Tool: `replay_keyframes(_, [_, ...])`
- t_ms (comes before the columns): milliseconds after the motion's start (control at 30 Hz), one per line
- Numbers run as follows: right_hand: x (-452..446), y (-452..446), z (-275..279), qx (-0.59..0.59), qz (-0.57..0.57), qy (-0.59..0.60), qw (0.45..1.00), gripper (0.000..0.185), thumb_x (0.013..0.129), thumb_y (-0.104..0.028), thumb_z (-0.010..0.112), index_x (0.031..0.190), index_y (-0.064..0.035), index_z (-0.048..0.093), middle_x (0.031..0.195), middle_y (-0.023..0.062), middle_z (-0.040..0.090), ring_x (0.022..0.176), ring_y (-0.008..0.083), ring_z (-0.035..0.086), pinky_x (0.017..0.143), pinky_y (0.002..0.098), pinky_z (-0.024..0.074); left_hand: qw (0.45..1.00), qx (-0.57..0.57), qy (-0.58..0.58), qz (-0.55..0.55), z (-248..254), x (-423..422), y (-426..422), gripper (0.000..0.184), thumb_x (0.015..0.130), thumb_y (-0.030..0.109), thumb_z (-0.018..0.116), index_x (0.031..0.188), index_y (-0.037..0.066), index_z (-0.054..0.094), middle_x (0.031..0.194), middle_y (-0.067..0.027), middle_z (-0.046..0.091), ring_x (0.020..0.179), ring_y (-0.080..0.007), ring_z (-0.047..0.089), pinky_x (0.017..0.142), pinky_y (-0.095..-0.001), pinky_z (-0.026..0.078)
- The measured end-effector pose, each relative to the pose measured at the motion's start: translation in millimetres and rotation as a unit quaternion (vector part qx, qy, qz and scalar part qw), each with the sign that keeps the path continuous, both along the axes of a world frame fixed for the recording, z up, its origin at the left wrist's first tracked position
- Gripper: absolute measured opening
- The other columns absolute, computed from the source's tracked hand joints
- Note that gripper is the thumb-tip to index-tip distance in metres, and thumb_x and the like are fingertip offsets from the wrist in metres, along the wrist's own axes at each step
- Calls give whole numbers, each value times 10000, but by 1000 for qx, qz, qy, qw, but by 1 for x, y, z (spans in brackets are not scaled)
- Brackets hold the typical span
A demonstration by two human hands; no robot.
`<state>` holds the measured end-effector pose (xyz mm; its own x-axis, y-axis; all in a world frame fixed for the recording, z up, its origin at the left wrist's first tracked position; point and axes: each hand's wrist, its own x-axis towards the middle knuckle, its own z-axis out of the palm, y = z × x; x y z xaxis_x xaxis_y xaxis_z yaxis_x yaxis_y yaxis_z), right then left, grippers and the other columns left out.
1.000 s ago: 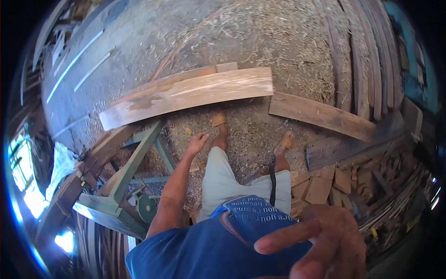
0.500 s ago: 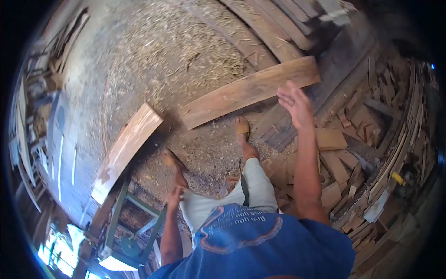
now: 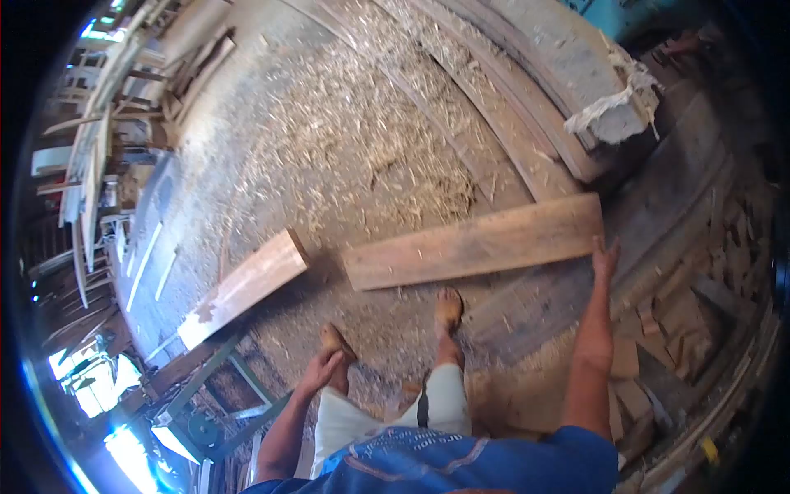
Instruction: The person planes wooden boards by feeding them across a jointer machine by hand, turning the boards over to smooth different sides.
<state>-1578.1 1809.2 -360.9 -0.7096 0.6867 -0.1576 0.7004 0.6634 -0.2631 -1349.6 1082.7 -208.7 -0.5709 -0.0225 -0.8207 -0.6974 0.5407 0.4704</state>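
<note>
My right hand [image 3: 606,257] reaches out at the right, its fingers apart. It is beside the lower right corner of a long wooden board [image 3: 477,244]; whether the fingertips touch it I cannot tell. The board lies in front of my feet. My left hand [image 3: 322,369] hangs over my left foot, holding nothing, with its fingers loosely stretched. Ahead of that hand is a shorter, thick wooden plank [image 3: 245,288], pale along one face, close to a green metal frame [image 3: 216,370].
Wood shavings [image 3: 370,156] cover the floor ahead. Long timbers [image 3: 510,99] and a pale-ended beam [image 3: 617,122] lie at the upper right. Offcuts [image 3: 675,325] are heaped at the right. More lumber [image 3: 99,148] stands along the left.
My right hand has moved outward to the right, to the end of the long board. My left hand has moved forward from my knee. The view has tilted up.
</note>
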Motion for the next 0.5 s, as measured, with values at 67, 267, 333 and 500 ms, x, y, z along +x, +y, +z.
replay_keyframes(67, [-26, 26, -12, -6, 28, 24, 999, 966, 836, -636, 588, 1482, 10, 274, 1500, 255, 328, 1381, 395, 335, 1133, 433, 292, 998, -56, -25, -12, -2, 39, -34, 517, 953, 412, 538, 1233, -20, 588, 1135, -238, 653, 1088, -320, 627, 944, -374, 467])
replay_keyframes(267, [-71, 41, -58, -180, 42, -14, 983, 961, 832, -692, 552, 1446, 21, 357, 1451, 251, 415, 1333, 370, 419, 1095, 383, 335, 969, -175, -173, 13, 42, 127, -84, 526, 901, 463, 580, 1139, -1, 649, 1057, -233, 674, 1028, -318, 648, 893, -400, 487])
replay_keyframes(333, [-77, 49, -60, -316, 59, -26, 947, 909, 853, -672, 545, 1420, 24, 406, 1433, 221, 447, 1301, 331, 452, 1069, 358, 353, 955, -184, -231, 3, 57, 122, -71, 522, 893, 468, 591, 1129, 7, 654, 1057, -223, 675, 1026, -321, 646, 896, -404, 486])
replay_keyframes(500, [-63, 59, -49, -377, 78, -33, 922, 790, 913, -612, 512, 1381, 23, 470, 1375, 162, 520, 1230, 269, 498, 1026, 336, 373, 980, -175, -30, -84, -3, 98, -35, 557, 929, 509, 530, 1143, 4, 632, 1074, -231, 662, 1049, -377, 626, 906, -428, 478])
